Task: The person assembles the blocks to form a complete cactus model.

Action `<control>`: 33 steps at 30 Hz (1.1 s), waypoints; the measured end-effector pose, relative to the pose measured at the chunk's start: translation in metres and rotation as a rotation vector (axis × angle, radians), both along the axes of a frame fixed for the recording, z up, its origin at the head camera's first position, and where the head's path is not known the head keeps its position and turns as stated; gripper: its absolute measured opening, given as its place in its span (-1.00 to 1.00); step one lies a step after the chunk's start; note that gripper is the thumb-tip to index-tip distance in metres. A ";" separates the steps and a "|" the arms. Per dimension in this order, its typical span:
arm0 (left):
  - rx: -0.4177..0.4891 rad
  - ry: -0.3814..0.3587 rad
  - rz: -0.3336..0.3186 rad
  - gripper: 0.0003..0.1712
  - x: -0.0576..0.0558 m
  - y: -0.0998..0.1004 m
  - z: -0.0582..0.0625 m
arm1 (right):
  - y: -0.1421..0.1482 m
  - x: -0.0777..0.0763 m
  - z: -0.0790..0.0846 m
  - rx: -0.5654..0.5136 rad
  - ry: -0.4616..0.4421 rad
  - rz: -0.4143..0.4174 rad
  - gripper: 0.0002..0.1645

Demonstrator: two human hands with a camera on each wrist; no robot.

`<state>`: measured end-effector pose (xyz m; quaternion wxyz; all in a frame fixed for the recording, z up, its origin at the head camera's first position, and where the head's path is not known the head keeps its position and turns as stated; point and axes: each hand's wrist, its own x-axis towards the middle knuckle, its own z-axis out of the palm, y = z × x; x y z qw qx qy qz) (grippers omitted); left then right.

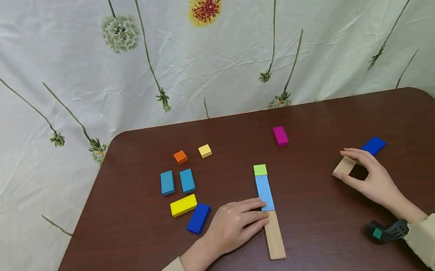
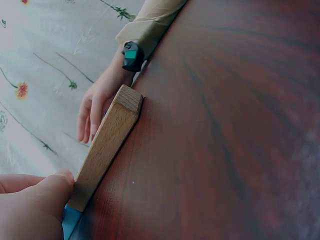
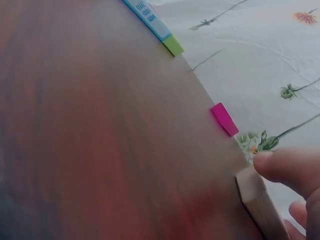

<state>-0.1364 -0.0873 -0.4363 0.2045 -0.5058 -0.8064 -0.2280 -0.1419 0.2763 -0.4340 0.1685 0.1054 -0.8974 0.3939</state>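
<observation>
A row of blocks runs front to back mid-table: a plain wooden block point(image 1: 274, 238) at the near end, a light blue block point(image 1: 263, 187) behind it and a lime green block point(image 1: 259, 169) at the far end. My left hand point(image 1: 234, 224) rests its extended fingers on the row's left side, where wood and light blue meet; the left wrist view shows a fingertip against the wood. At the right, my right hand point(image 1: 369, 179) pinches another wooden block point(image 1: 344, 165) between thumb and fingers. A dark blue block point(image 1: 373, 146) lies just beyond those fingers.
Left of the row lie two blue blocks point(image 1: 167, 182), a yellow block point(image 1: 183, 205), a dark blue block point(image 1: 199, 218), an orange cube point(image 1: 180, 157) and a pale yellow cube point(image 1: 205, 151). A magenta block point(image 1: 280, 136) sits near the table's back edge, before a floral cloth point(image 1: 230, 56).
</observation>
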 end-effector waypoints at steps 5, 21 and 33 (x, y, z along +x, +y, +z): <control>0.004 0.015 -0.003 -0.77 0.000 0.000 0.000 | 0.004 0.001 0.002 0.002 -0.063 0.027 -0.30; 0.009 0.014 -0.009 -0.76 -0.001 0.000 0.000 | 0.015 -0.001 -0.001 0.101 -0.061 0.103 -0.40; 0.022 0.010 -0.017 -0.77 -0.001 0.000 0.000 | 0.002 -0.005 -0.003 0.083 -0.046 0.048 -0.61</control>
